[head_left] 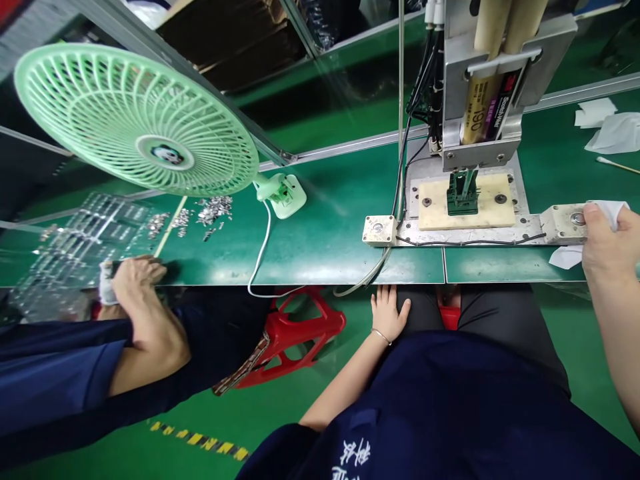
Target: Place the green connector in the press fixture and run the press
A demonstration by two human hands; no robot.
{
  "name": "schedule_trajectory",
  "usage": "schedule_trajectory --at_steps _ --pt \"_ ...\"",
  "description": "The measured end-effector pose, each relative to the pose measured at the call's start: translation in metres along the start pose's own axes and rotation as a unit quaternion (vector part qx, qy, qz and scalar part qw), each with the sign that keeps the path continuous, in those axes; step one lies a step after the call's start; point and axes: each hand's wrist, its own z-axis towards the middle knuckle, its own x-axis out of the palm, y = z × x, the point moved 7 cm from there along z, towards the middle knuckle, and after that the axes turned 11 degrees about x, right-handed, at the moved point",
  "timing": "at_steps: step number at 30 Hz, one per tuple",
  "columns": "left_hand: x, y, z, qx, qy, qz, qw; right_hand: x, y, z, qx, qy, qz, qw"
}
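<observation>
- Cartridges (487, 107) in metal holder (483, 153), above green part (463, 197) on cream block (493, 213)
- Clear trays (95, 230): contents unclear
- Right hand (611, 233) curled around white tissue (616, 209), thumb at button box (565, 223)
- Left hand (389, 315) open on thigh (420, 310), holding nothing visible

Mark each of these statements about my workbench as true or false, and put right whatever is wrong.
1. The left hand holds a cotton swab. False: that hand rests on the person's leg, and the swab lies on the bench.
2. The right hand is at the metal block on the machine's right end. True.
3. The green part sits on the pale plate. True.
4. The fan is to the right of the machine. False: it is to the left.
5. The plastic stool is red. True.
</observation>
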Motion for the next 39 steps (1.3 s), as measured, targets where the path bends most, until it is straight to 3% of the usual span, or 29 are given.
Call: schedule_trajectory --at_steps 8,18,26,30,33,39 --pt "0.002 0.007 0.000 -0.034 -0.025 -0.011 0.999 0.000 -0.005 0.001 0.015 0.003 -0.017 1.000" --pt "0.005 0.003 -0.004 0.006 -0.037 -0.007 0.999 0.000 -0.003 -0.001 0.008 0.002 -0.021 1.000" --pt "0.001 0.004 -0.010 -0.035 -0.055 0.021 0.998 0.000 -0.001 -0.001 0.010 0.007 -0.002 1.000" --pt "0.005 -0.004 -0.010 -0.003 -0.016 0.013 1.000 -0.001 0.001 -0.001 0.002 0.008 0.002 1.000" --pt "0.000 -0.006 -0.011 -0.006 -0.046 0.030 0.998 -0.002 0.002 -0.001 0.002 0.005 -0.001 1.000" --pt "0.004 -0.009 -0.008 0.019 -0.007 0.027 0.999 -0.003 0.002 -0.002 0.009 0.002 -0.007 1.000"
